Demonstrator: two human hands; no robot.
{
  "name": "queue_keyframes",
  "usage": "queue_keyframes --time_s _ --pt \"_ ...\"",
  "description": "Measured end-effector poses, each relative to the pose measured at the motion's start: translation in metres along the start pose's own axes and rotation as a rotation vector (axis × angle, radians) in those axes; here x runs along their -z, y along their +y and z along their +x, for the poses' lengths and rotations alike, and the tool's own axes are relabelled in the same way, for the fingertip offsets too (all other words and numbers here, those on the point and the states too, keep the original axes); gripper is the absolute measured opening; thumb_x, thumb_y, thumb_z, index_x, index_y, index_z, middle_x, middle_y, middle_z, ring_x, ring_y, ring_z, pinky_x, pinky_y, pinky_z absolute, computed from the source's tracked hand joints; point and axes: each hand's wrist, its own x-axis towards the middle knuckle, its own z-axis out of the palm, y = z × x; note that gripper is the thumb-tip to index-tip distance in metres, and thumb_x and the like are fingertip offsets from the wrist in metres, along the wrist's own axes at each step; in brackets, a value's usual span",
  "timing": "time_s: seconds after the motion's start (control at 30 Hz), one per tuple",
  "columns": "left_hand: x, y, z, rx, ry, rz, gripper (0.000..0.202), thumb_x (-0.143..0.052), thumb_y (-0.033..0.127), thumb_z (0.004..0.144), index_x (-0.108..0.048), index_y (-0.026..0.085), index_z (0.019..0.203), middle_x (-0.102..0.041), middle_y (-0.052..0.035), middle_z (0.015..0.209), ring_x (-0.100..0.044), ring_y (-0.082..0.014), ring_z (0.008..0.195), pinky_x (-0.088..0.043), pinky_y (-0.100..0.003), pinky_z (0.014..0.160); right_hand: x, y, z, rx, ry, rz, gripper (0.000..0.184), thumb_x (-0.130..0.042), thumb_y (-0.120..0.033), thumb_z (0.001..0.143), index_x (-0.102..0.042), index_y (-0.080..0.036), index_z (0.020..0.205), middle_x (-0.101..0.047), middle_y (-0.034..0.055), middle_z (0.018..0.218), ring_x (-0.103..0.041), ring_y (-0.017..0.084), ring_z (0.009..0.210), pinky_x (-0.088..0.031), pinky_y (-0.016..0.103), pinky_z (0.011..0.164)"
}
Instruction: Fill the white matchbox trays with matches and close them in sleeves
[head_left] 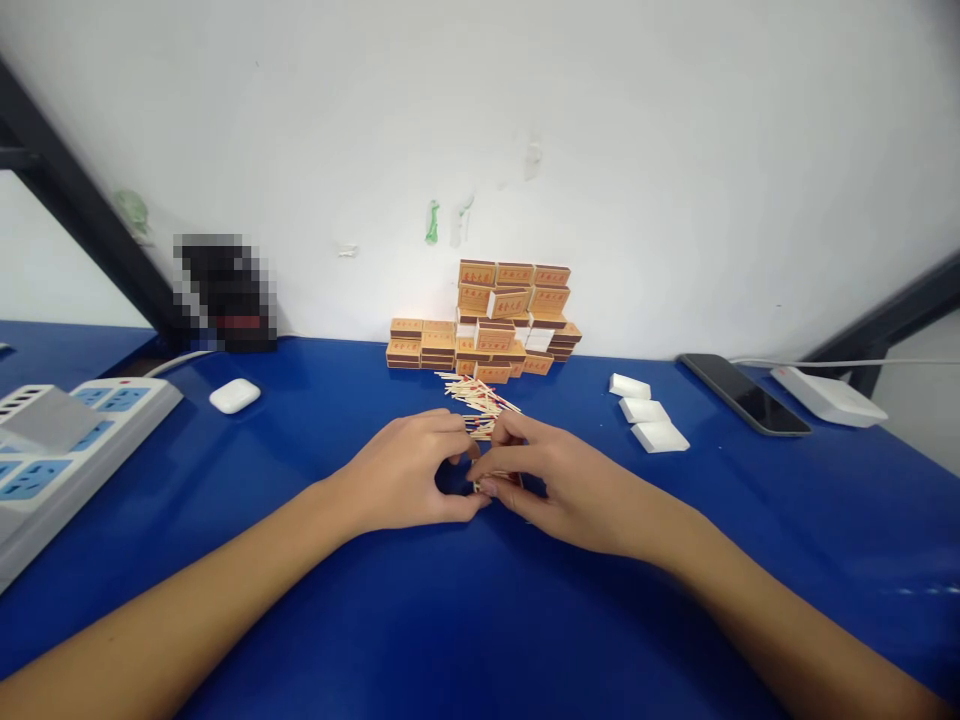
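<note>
At the middle of the blue table, a small bunch of matches (478, 486) lies between my two hands, mostly covered by fingers. My left hand (412, 470) curves around its left side, thumb tip below and fingertips above, closed on it. From the right, my right hand (555, 480) pinches the same bunch with thumb and forefinger. Just beyond my fingertips spreads a loose pile of matches (476, 395), some with red heads showing. Whether a tray sits under the bunch is hidden.
Stacked matchboxes (491, 335) stand against the wall. White matchbox trays (651, 411) lie to the right, near a phone (742, 393) and a white device (829, 396). On the left are a white earbud case (235, 396) and a power strip (135, 425).
</note>
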Motion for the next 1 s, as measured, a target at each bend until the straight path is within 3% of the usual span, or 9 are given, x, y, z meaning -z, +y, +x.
queue_keyframes --time_s 0.37,0.57,1.0 --pt "0.0016 -0.0005 0.0001 0.040 -0.045 0.016 0.017 -0.075 0.036 0.083 -0.069 0.020 0.087 -0.065 0.0001 0.085 -0.059 -0.0180 0.084 -0.047 -0.032 0.072 0.0018 -0.0037 -0.0017 0.035 -0.011 0.033 0.022 -0.059 -0.013 0.098 -0.077 -0.024 0.103 -0.059 0.0050 0.100 -0.059 0.017 0.086 -0.050 0.032 0.076" --pt "0.0027 0.0012 0.0003 0.044 -0.051 0.013 0.019 -0.076 0.037 0.084 -0.071 0.020 0.092 -0.067 -0.0008 0.087 -0.061 -0.0192 0.086 -0.048 -0.032 0.073 0.0034 -0.0018 -0.0047 0.023 -0.005 0.033 0.032 -0.061 -0.005 0.089 -0.079 -0.026 0.105 -0.061 0.0051 0.101 -0.060 0.017 0.085 -0.051 0.032 0.075" --pt "0.0030 0.0025 -0.0005 0.026 -0.031 0.038 0.019 -0.074 0.038 0.085 -0.071 0.021 0.092 -0.068 -0.0010 0.088 -0.062 -0.0193 0.086 -0.049 -0.031 0.072 0.0049 0.0043 -0.0075 -0.018 0.019 0.010 0.030 -0.061 -0.005 0.086 -0.079 -0.024 0.101 -0.065 0.0050 0.100 -0.062 0.017 0.083 -0.051 0.031 0.074"
